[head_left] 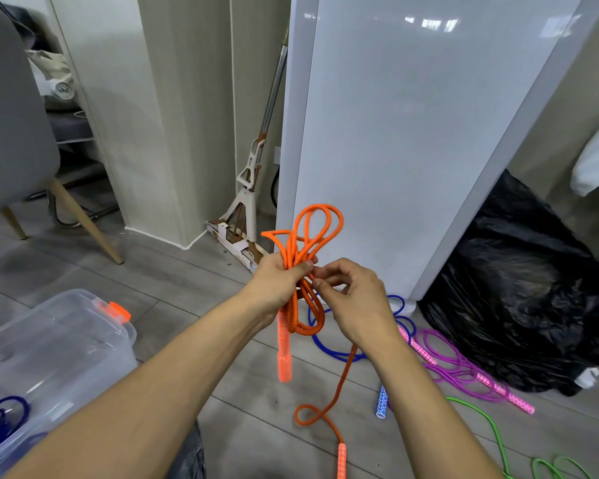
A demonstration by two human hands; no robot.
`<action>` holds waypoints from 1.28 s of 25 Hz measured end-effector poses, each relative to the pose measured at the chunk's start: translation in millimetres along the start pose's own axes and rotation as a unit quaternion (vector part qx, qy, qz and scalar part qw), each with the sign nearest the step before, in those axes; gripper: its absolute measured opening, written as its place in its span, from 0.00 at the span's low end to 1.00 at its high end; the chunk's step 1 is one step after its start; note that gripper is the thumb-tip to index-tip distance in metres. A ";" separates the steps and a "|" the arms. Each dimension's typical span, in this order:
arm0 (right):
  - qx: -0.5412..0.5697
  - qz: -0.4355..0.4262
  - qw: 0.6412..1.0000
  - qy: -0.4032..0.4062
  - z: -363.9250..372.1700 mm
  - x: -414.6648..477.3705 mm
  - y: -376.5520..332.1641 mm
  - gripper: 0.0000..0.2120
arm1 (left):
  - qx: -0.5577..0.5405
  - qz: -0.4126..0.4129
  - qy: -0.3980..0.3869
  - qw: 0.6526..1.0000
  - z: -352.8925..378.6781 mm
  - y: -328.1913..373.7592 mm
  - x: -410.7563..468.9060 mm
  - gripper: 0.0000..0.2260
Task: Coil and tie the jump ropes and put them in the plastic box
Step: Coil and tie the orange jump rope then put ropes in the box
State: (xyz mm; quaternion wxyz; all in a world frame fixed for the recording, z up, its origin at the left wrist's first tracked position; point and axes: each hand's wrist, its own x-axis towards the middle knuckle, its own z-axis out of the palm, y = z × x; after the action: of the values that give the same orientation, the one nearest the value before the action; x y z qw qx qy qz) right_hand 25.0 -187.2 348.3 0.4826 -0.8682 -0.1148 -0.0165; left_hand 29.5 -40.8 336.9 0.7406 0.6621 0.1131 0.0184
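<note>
Two sets of fingers meet at the waist of the orange jump rope (312, 233). The left hand (281, 285) has its fingers (303, 269) curled round the gathered loops, and the right hand (355, 299) pinches a single strand between its fingertips (320, 283), just beside that grip. The bundle is held in the air to the right of the plastic box (83, 357), well apart from it.

No tie seems to lock the coil yet, so the left grip alone keeps it together. The loops above the fist splay unevenly; if that hand eases while the right one works the strand round, I judge they could slide out and undo the coil.

One handle (284, 350) hangs below the fist and may swing into the wrap. The loose tail (343, 378) drops to the floor, kinks into a small loop and ends at the second handle (341, 459). A sharp pull could tighten that kink into a knot.

Farther right of the box lies a blue rope (325, 347), close enough under the bundle to snag the tail.
</note>
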 end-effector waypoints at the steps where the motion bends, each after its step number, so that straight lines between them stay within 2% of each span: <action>1: -0.005 0.011 1.000 -0.006 -0.4 0.0 -0.6 0.02 | -0.012 -0.002 0.017 1.000 -0.1 1.1 0.9 0.06; 5: -0.038 0.036 0.996 -0.066 -3.2 -0.8 -0.4 0.03 | -0.132 -0.035 0.092 0.986 -2.9 5.1 4.4 0.07; 9: -0.036 0.041 0.990 -0.132 -10.6 -1.0 -1.3 0.07 | -0.217 -0.015 0.155 0.964 -10.6 9.4 11.7 0.04; 14: 0.012 0.078 0.961 -0.266 -32.8 -1.2 6.5 0.10 | -0.252 -0.009 0.251 0.934 -34.9 14.5 23.3 0.13; 18: -0.083 0.149 0.920 -0.352 -58.7 -0.8 20.5 0.13 | -0.223 0.034 0.261 0.938 -47.0 15.2 28.5 0.13; 20: -0.155 0.175 0.912 -0.337 -70.3 1.9 30.6 0.15 | -0.175 0.061 0.272 0.944 -50.5 15.0 30.1 0.13; 21: -0.181 0.175 0.921 -0.296 -73.5 4.5 34.4 0.15 | -0.147 0.069 0.275 0.948 -51.9 14.5 31.1 0.13; 24: -0.207 0.106 0.967 -0.102 -74.4 11.5 34.0 0.16 | -0.077 0.082 0.248 0.962 -50.2 12.7 30.9 0.11; 25: -0.193 0.073 0.976 -0.065 -71.9 12.2 29.4 0.15 | -0.061 0.088 0.231 0.967 -48.7 12.9 29.5 0.10; 28: -0.084 0.034 0.993 -0.078 -60.4 12.1 16.6 0.15 | 0.004 0.106 0.171 0.980 -41.6 15.2 21.7 0.08; 32: -0.049 0.001 0.991 -0.124 -46.5 8.1 13.6 0.13 | 0.079 0.091 0.037 0.992 -24.4 12.4 5.0 0.05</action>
State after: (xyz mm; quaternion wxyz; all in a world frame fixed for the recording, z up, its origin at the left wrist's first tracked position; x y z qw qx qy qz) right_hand 39.6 -231.7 362.9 0.4216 -0.8862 -0.1717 0.0864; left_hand 31.1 -14.5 346.0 0.6763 0.7251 0.0808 0.1018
